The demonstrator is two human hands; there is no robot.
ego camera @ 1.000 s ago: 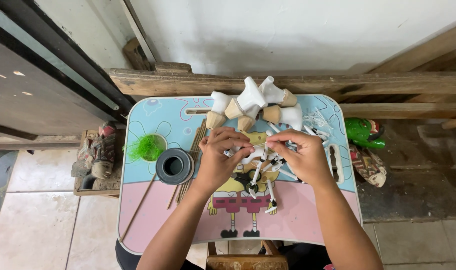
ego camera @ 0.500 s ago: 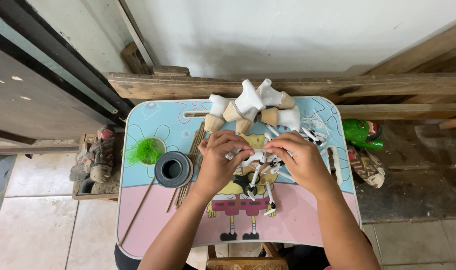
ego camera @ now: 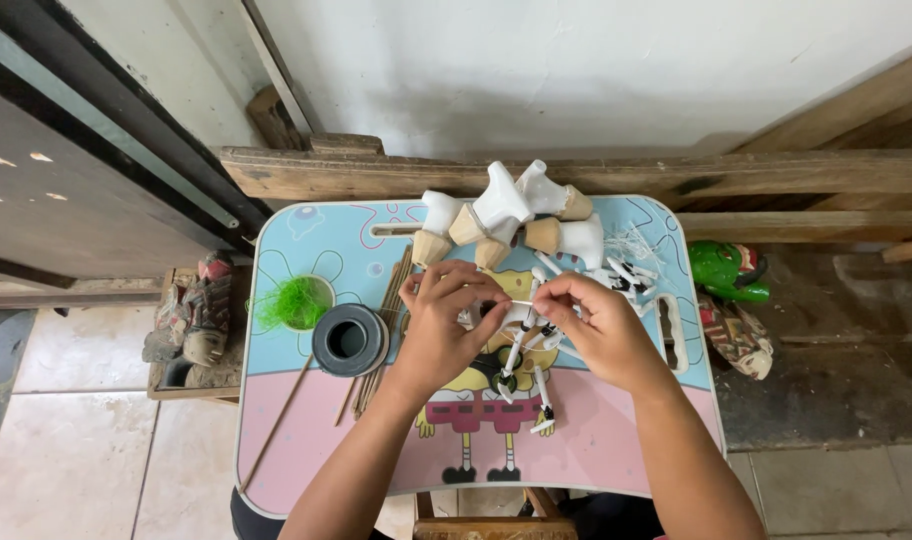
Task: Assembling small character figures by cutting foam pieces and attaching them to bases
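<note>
On the little table (ego camera: 306, 470), past the green fluff (ego camera: 294, 302) and the tape roll (ego camera: 349, 339), the left hand (ego camera: 444, 325) and right hand (ego camera: 594, 325) both pinch a thin stick (ego camera: 522, 302) over the small white toy (ego camera: 524, 365) in the middle.

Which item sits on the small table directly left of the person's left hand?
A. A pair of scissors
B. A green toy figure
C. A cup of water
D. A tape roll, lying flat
D: the dark tape roll lies flat on the table just left of the left hand, beside a tuft of green fibre.
</note>
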